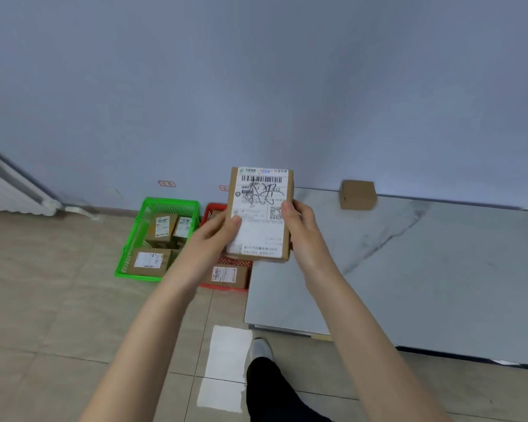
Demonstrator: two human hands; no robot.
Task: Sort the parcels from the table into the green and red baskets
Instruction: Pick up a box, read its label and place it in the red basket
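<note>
A flat brown parcel (261, 217) with a white shipping label is held up in front of me, label facing me. My left hand (217, 236) grips its left edge, thumb on the label. On the right edge, my right hand (299, 226) grips it too. Behind it on the floor stand the green basket (134, 239), holding three labelled parcels, and the red basket (238, 264), partly hidden, with a labelled parcel (226, 275) at its near end. One small brown box (358, 194) sits at the far edge of the grey marble table (424, 269).
A white radiator (13, 190) runs along the wall at far left. Two small red labels are stuck on the wall above the baskets. A white paper strip (226, 367) lies on the tiled floor beside my foot (261, 348) and dark trouser leg.
</note>
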